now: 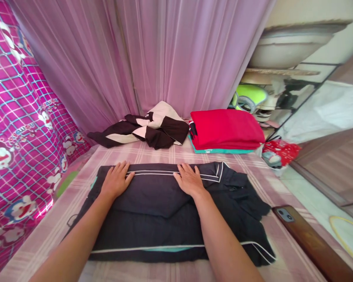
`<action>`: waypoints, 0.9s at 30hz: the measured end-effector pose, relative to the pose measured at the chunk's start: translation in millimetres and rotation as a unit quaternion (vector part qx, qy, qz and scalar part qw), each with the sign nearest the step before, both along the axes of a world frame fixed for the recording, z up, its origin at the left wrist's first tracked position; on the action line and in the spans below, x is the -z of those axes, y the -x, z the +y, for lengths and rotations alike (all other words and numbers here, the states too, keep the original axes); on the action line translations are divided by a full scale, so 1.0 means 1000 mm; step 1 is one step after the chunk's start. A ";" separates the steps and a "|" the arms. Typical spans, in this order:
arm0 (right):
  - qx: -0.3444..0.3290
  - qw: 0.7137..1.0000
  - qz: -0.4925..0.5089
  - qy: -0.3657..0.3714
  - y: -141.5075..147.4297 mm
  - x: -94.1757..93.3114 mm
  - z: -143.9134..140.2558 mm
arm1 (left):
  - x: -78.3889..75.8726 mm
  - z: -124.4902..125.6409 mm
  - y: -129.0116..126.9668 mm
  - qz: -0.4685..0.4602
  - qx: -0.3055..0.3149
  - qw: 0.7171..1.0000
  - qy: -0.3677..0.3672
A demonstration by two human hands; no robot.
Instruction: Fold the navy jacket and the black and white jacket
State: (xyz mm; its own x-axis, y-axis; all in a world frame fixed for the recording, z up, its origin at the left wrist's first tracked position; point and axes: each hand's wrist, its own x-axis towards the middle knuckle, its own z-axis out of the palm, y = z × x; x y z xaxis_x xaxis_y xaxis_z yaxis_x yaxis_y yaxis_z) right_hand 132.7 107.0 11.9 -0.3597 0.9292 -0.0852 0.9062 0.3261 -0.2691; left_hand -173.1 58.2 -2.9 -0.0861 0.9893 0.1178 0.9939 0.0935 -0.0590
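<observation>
A dark navy jacket [159, 223] with white piping lies partly folded on the checked bed cover, its far side turned in over the body. Bits of teal show at its left edge and near edge. My left hand [117, 179] rests flat on the folded part near the far left, fingers spread. On the same fold further right lies my right hand [190, 178], palm down with fingers apart, just left of the white-edged collar corner. Neither hand grips the cloth. My forearms hide parts of the jacket's near side.
Behind the jacket, a crumpled black-and-white garment [155, 125] lies left of a folded red and teal stack of clothes [226, 129]. A phone [285, 214] in a brown case lies at right. Purple curtains [164, 55] hang at the back; a pink patterned cloth [26, 129] hangs at left.
</observation>
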 end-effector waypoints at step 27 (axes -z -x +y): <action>0.380 0.919 -0.050 -0.097 -0.118 -0.014 0.040 | -0.005 0.001 -0.004 -0.013 -0.002 1.000 -0.012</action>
